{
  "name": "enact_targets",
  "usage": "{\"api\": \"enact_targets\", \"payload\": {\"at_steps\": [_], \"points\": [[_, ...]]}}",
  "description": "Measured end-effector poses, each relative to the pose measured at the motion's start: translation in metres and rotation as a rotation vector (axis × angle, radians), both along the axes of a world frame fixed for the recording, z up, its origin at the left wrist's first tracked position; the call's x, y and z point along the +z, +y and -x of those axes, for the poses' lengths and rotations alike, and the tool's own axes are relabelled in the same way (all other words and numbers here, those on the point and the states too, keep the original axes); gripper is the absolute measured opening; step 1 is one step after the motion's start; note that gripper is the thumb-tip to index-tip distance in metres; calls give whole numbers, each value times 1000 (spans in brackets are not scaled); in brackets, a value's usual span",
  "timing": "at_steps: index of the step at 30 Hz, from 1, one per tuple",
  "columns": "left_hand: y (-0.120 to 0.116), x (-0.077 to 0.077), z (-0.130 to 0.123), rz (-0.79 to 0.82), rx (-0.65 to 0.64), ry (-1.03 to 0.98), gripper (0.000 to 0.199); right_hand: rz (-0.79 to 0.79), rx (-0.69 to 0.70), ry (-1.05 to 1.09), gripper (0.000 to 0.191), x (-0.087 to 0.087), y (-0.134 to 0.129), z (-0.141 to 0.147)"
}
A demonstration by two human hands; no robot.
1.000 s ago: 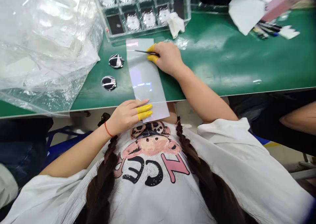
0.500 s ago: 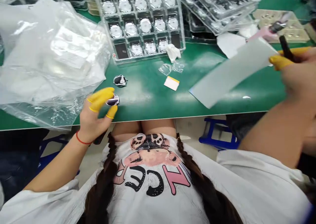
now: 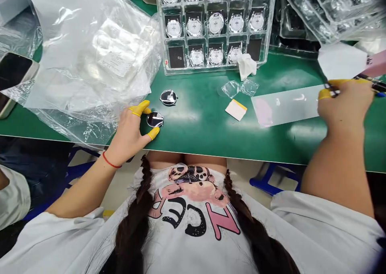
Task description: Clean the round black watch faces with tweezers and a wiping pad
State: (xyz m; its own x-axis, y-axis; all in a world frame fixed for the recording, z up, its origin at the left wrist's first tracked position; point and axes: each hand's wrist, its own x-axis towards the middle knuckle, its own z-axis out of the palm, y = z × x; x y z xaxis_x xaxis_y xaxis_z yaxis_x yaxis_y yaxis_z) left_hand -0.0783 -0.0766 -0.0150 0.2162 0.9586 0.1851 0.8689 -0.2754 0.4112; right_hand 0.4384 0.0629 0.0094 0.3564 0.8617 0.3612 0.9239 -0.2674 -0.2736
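My left hand point(image 3: 132, 131), with yellow finger cots, rests at the table edge. Its thumb and fingers close around the rim of a round watch case point(image 3: 155, 120) with a dark, shiny face and silver rim. A second watch case point(image 3: 168, 97) lies just beyond. On the far right, my right hand point(image 3: 345, 105), also in yellow cots, is closed on a slender dark tool point(image 3: 334, 90), tweezers-like. Its fingertips also meet the right end of a translucent plastic strip point(image 3: 289, 105); whether they pinch it is partly hidden.
A clear compartment tray point(image 3: 217, 69) of watch cases stands at the back. Crumpled plastic bags point(image 3: 90, 64) and a phone point(image 3: 18, 75) lie left. Near the middle are a crumpled white tissue point(image 3: 247, 66), clear film pieces point(image 3: 239, 88) and a small pale pad point(image 3: 236, 110). More trays point(image 3: 331, 16) are stacked back right.
The view has shifted. The strip, raised and tilted before, now lies lower and flatter, with my right hand nearer the table. My left hand stays around the watch case.
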Motion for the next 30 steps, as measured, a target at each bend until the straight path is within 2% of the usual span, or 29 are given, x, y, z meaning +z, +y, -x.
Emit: {"api": "enact_targets", "payload": {"at_steps": [3, 5, 7, 8, 9, 10, 11, 12, 14, 17, 19, 21, 26, 30], "points": [[-3, 6, -13, -12, 26, -26, 71, 108, -81, 37, 46, -25, 2, -12], [-4, 9, -27, -31, -12, -69, 75, 100, -81, 60, 47, -28, -4, -1], [-3, 10, -46, -48, -84, -111, 74, 45, -41, 23, 46, -20, -17, 26], [-3, 10, -56, -51, -119, -130, 73, 24, 71, 4, 40, -15, -26, 44], [-2, 9, -66, -49, -149, -144, 71, 45, 240, 11, 34, -9, -36, 64], [-2, 7, -74, -42, -171, -152, 69, 112, 400, 35, 32, -5, -45, 84], [-1, 6, -81, -32, -184, -152, 68, 193, 512, 81, 34, -2, -54, 103], [-1, 4, -87, -20, -186, -146, 67, 262, 558, 112, 38, -1, -61, 120], [-2, 2, -92, 15, -180, -120, 66, 378, 533, 137, 44, -2, -71, 142], [-5, 1, -93, 58, -160, -94, 64, 439, 418, 177, 39, -9, -75, 151], [-7, 0, -92, 59, -144, -94, 60, 420, 408, 231, 31, -10, -79, 153], [-8, 0, -92, 46, -133, -99, 57, 360, 466, 319, 26, -6, -88, 160], [-9, 0, -94, 35, -135, -90, 59, 171, 688, 580, 27, 9, -122, 209], [-9, -1, -93, 35, -136, -93, 63, 119, 807, 601, 19, 7, -132, 236]]}}
